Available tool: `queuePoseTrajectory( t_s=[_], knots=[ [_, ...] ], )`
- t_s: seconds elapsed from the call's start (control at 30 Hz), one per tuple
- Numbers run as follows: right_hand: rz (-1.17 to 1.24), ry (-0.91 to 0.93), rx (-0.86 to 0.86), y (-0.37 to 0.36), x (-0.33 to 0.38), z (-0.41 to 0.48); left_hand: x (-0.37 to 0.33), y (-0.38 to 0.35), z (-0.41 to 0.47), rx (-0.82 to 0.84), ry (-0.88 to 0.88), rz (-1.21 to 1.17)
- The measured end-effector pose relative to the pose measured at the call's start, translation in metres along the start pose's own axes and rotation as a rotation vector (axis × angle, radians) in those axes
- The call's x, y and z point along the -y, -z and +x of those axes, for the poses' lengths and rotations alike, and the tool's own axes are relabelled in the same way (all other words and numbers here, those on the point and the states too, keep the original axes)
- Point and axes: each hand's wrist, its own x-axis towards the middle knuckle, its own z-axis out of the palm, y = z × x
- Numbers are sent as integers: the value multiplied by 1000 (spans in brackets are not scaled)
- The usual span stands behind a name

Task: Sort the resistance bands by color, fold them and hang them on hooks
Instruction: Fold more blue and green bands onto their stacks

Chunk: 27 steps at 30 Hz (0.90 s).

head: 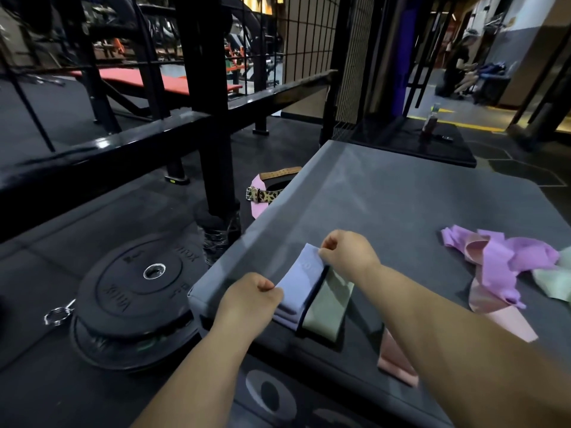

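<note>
A folded lavender-blue band (301,285) lies near the left corner of the grey padded platform (386,199). My left hand (247,299) pinches its near left edge. My right hand (347,256) pinches its far right corner. Right beside it lies a folded sage-green band (329,304), with a dark edge between the two. A folded pink band (397,358) sits closer to me, partly under my right forearm. At the right lies a loose heap of purple bands (506,257), pink bands (494,307) and a pale green band (556,281).
Stacked black weight plates (129,307) with a metal clip (58,315) lie on the floor to the left. A leopard-print lifting belt (267,194) lies beyond the platform's left edge. Black rack posts (213,118) stand behind. A bottle (431,120) stands on a far box. A person sits far right.
</note>
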Motion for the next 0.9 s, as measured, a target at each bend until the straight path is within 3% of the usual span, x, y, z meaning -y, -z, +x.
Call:
queuePoseTrajectory(
  t_s=[0.33, 0.73, 0.9],
  knots=[
    [-99, 60, 27, -8, -3, 1, 3, -5, -5, -41, -45, 248],
    [-106, 120, -7, -14, -4, 1, 6, -9, -7, -66, -128, 213],
    [-121, 142, -9, -21, -7, 3, 7, -11, -12, -105, -256, 254]
  ],
)
